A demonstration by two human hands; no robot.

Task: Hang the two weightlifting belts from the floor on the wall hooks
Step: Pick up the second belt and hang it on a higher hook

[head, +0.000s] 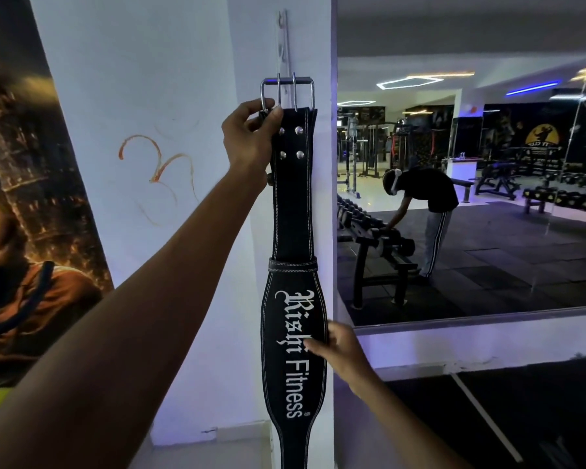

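A black weightlifting belt (293, 211) with white lettering hangs straight down against the white wall pillar. Its metal buckle (287, 93) is at the top, level with the lowest hook of a white hook rail (284, 45) fixed to the pillar. I cannot tell whether the buckle rests on a hook. My left hand (249, 137) pinches the belt's top left corner just under the buckle. My right hand (339, 350) holds the wide lower part of the belt at its right edge. Only this one belt is in view.
A large mirror (471, 184) fills the wall right of the pillar, showing a dumbbell rack (372, 238) and a person bending over it. A dark poster (31, 184) covers the wall at left. Orange scribbles (156, 170) mark the white wall.
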